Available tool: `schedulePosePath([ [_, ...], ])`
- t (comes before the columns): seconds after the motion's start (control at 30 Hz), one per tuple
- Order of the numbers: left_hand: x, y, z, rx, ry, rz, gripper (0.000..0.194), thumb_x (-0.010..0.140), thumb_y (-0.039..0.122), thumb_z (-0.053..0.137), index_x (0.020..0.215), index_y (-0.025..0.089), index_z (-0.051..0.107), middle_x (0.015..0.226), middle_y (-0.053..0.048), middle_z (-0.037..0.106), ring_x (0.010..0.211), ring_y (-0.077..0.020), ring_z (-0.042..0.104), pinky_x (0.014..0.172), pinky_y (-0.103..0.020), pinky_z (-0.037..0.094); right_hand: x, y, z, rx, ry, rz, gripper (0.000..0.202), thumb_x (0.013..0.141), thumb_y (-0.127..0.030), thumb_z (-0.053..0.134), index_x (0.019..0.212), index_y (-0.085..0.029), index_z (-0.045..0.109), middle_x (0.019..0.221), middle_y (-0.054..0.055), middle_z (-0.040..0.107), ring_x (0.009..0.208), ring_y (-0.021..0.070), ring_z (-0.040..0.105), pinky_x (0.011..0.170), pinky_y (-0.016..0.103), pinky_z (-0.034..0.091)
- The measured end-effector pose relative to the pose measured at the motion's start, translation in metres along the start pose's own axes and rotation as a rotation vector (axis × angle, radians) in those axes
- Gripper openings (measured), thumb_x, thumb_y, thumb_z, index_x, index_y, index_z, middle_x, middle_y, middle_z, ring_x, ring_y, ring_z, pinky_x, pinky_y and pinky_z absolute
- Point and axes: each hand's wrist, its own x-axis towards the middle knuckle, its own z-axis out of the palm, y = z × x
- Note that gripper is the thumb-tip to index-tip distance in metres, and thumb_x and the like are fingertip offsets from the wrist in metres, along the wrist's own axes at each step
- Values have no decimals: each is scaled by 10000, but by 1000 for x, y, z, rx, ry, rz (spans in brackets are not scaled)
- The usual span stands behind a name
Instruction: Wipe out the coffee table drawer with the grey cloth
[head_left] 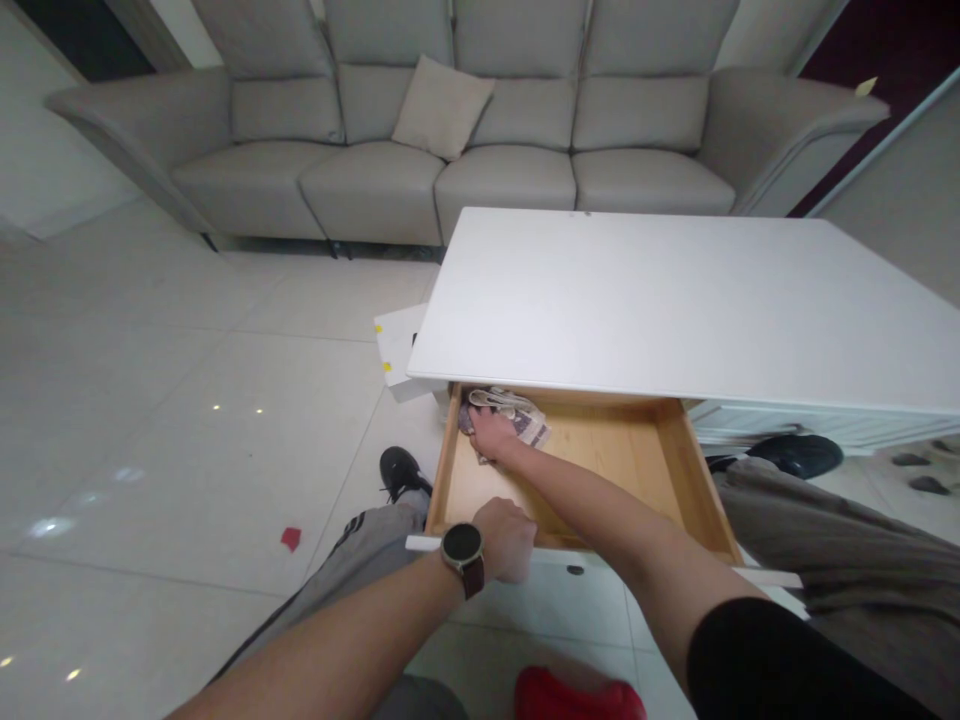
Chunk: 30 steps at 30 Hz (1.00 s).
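Observation:
A wooden drawer is pulled out from beneath the white table top. At its back left corner lies a folded, patterned piece of cloth, pale with grey-purple print. My right hand reaches into the drawer with its fingers closed on the left part of this cloth; the fingertips are partly hidden. My left hand, with a watch on the wrist, is wrapped over the drawer's front edge near the left end. My right forearm crosses above the drawer.
The white table stands between me and a grey sofa with a cushion. Left of the table is a white box. A red scrap lies on the tiles. Something red is below me.

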Motion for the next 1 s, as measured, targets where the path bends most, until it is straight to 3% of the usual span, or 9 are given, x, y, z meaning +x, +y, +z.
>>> schedulePosePath([
  [0.17, 2, 0, 0, 3, -1, -9, 319, 710, 267, 685, 998, 157, 769, 980, -158, 784, 951, -325, 740, 830, -423, 588, -19, 33, -4, -7, -21, -70, 694, 937, -452, 501, 1577, -268, 308, 1482, 191, 486, 1180, 350, 617, 915, 463, 511],
  [0.43, 6, -1, 4, 51, -9, 2, 334, 700, 280, 672, 1009, 189, 760, 989, -144, 783, 942, -313, 743, 808, -412, 595, -61, 126, -6, -66, -56, 4, 742, 903, -501, 554, 1592, -383, 303, 1488, 140, 487, 1201, 348, 605, 954, 448, 476],
  [0.57, 9, 0, 5, 57, -23, 1, 360, 696, 284, 673, 1034, 192, 756, 1009, -155, 779, 961, -325, 739, 819, -430, 598, -96, 187, -4, -88, -71, 114, 719, 925, -513, 506, 1595, -327, 325, 1460, 164, 511, 1197, 351, 607, 978, 454, 454],
  [0.73, 10, 0, 7, 71, -10, -1, 352, 695, 282, 668, 1026, 198, 751, 1008, -149, 779, 950, -315, 740, 810, -418, 596, -140, 256, 3, -113, -75, 365, 711, 952, -514, 450, 1596, -235, 336, 1495, 211, 471, 1289, 380, 536, 1027, 495, 409],
  [0.83, 10, 0, 8, 74, -10, 5, 351, 697, 297, 659, 1018, 188, 750, 1006, -157, 777, 948, -321, 738, 810, -429, 596, -149, 266, 7, -126, -65, 431, 711, 952, -530, 450, 1595, -250, 331, 1510, 215, 453, 1342, 402, 478, 1046, 535, 382],
  [1.0, 14, -1, 11, 67, -7, 14, 314, 669, 294, 684, 959, 195, 755, 974, -149, 781, 921, -311, 740, 802, -411, 590, -142, 251, 6, -115, -128, 478, 724, 968, -541, 434, 1609, -230, 303, 1552, 241, 401, 1345, 416, 483, 1057, 547, 369],
])
